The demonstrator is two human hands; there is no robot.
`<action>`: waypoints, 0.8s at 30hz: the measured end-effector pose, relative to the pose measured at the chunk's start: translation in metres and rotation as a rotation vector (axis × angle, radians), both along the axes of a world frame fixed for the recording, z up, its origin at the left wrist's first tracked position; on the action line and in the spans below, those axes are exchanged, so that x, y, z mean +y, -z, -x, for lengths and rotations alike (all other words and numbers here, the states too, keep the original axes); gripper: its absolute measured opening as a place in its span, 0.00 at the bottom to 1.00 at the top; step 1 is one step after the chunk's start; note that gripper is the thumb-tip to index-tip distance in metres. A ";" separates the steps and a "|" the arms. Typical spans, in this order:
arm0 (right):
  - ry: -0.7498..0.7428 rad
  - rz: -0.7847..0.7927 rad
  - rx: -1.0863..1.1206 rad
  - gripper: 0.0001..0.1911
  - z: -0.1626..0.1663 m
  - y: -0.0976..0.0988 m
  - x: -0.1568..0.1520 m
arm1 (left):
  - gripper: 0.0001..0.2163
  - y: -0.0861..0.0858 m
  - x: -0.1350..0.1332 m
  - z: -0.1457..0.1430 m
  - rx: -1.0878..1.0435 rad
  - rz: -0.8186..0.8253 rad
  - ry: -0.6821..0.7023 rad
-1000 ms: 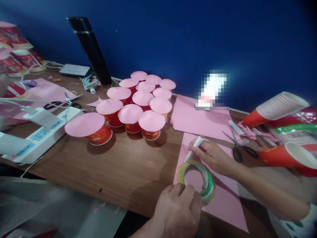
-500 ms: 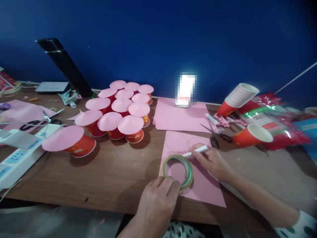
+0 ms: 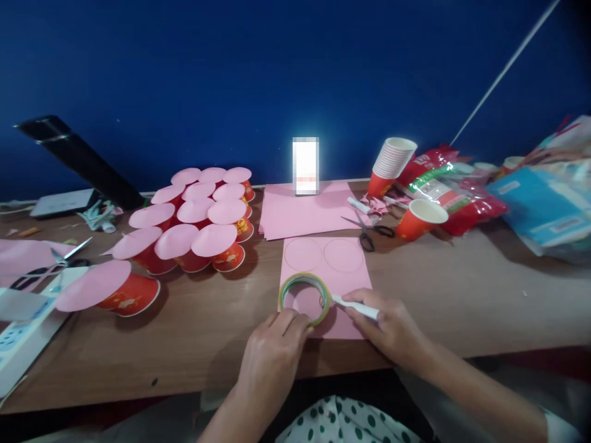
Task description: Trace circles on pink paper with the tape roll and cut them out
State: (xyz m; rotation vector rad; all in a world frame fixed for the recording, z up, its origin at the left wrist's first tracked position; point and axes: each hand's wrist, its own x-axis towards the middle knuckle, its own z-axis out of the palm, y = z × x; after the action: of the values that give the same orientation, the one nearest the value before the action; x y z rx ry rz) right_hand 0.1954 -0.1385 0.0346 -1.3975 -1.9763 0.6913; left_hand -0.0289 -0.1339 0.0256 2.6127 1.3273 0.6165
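My left hand presses a roll of clear tape flat on a pink sheet of paper near the table's front edge. My right hand grips a white pen whose tip touches the right side of the roll. Two drawn circles show on the sheet beyond the roll.
A cluster of upturned red paper cups with pink paper discs stands to the left. A stack of pink paper, scissors, a stack of cups, a lying red cup and bags are behind. Another pair of scissors and a power strip are far left.
The camera has swung to the right, so everything has shifted left in view. My right hand carried the pen around from the roll's far side to its right side.
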 end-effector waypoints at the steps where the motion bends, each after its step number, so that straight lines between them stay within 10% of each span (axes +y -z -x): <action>1: -0.005 -0.046 -0.013 0.09 0.002 0.003 -0.006 | 0.09 -0.002 0.000 0.000 0.000 0.010 0.003; 24: 0.039 -0.316 -0.114 0.09 0.046 0.021 -0.065 | 0.12 -0.020 0.004 -0.002 0.030 0.114 0.065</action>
State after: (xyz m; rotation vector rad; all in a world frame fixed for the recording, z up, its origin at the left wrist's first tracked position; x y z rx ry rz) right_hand 0.1495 -0.2032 0.0139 -1.3009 -2.0345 0.2704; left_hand -0.0267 -0.1302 0.0454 2.5718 1.2420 0.4793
